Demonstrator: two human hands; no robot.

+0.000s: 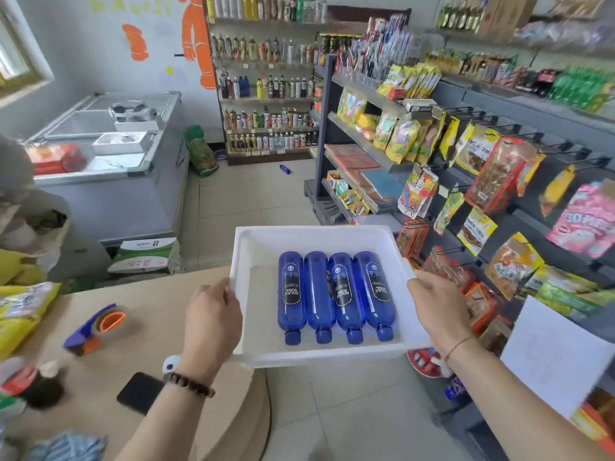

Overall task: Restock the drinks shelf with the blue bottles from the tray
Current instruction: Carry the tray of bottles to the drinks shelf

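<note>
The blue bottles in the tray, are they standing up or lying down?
Lying down: four blue bottles rest side by side on the white tray floor, caps toward the person.

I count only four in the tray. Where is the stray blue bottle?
In the head view, the stray blue bottle lies on the tiled floor up ahead, just before the tall drinks shelf against the back wall.

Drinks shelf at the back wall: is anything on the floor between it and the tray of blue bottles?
One loose blue bottle lies on the tiled floor just before the tall drinks shelf. Otherwise the aisle from the white foam tray looks open.
</note>
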